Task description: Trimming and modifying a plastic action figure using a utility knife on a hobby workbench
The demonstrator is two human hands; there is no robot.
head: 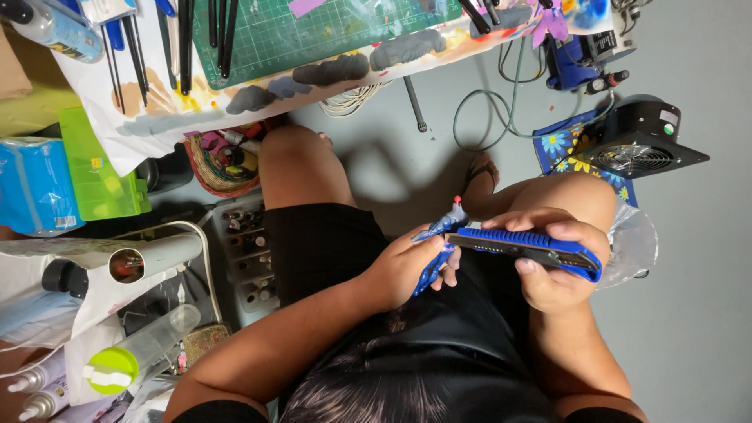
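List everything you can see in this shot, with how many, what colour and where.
utility knife: one, blue and black, in the right hand over the lap
small tool: one, blue, in the left hand at the knife's front end; its kind is unclear
cutting mat: one, green, on the table at top
paintbrushes: several, black, on the table beside the mat
organiser box: one, lime green, at left
fan: one, black, on the floor at right
cable: one, grey-green, looped on the floor
basket: one, woven, under the table edge
bottle: one, clear with a green cap, lower left
left hand: grip closed on the small tool
right hand: grip closed on the utility knife
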